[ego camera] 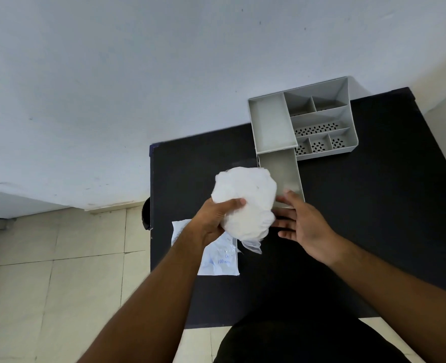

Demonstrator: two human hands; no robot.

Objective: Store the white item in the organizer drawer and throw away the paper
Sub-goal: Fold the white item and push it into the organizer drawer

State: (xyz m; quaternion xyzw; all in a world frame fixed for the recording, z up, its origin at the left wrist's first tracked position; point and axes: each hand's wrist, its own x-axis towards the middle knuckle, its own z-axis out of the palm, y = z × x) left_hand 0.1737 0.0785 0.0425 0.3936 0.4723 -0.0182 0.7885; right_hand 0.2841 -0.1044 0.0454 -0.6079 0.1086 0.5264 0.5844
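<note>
Left hand (214, 218) gripping white item (245, 200), lengthwise away, tail nearest; right hand (305, 229) straight-fingered

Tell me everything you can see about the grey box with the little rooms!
The grey organizer looks like plastic and stands at the far side of the black table, against the white wall. Its top is split into open compartments, several with floors dotted with holes. Its drawer is pulled out toward the person and looks empty. The right hand seems to touch the drawer's front end with its fingertips.
</note>
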